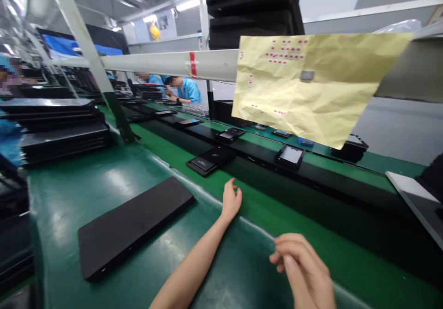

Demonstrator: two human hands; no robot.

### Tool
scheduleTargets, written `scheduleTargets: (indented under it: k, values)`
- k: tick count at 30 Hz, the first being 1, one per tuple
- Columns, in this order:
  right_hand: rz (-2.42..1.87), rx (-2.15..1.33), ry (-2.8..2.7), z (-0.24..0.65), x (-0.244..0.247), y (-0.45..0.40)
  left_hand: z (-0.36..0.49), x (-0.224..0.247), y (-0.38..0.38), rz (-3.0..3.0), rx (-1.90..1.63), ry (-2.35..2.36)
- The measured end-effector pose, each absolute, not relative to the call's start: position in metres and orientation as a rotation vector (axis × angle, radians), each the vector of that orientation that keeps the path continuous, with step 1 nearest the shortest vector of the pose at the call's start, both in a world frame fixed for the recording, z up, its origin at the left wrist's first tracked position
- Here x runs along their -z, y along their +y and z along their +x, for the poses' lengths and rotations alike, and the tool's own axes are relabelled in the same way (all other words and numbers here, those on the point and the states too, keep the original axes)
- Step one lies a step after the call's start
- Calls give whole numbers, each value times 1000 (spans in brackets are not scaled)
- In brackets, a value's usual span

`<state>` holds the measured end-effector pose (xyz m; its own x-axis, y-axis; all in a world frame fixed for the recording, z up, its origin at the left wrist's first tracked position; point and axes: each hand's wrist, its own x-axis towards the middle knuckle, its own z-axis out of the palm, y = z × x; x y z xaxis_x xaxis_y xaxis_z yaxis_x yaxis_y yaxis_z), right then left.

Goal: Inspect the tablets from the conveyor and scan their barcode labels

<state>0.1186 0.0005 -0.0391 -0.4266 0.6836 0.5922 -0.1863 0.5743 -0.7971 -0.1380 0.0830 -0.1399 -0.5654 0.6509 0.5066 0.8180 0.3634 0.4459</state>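
Observation:
My left hand [231, 199] is over the near edge of the green belt, its fingers apart and holding nothing. Just beyond it lies a flat black device [211, 160] with a dark tray-like body. Nearer to me, at the lower right, my right hand [302, 265] is curled with thumb and fingers pressed together; whatever may be between the fingertips is too small to make out. A long black slab [134, 226] rests on the green table [121, 179] to the left of my left forearm.
Black trays [65, 138] are stacked at the left. Beyond the belt, a black strip carries a device with a pale screen [290, 155] and others. A yellow sheet [311, 87] hangs from the rail [152, 64]. People in blue [190, 90] sit farther back.

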Motion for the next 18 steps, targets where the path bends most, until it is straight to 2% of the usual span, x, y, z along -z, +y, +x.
scheduleTargets:
  k: [4,7,13,18]
  values:
    - [-452,-1121,-1975,84,110,31,-194,127,94,-713,907,-2536]
    - [-522,-1118,-1984,74,143,46,-221,125,86,-528,762,-2607]
    - [-699,-1201,-1929,76,159,65,-245,126,81,-609,545,-2663]
    - [-767,-1322,-1809,75,164,76,-226,118,85,-886,493,-2498]
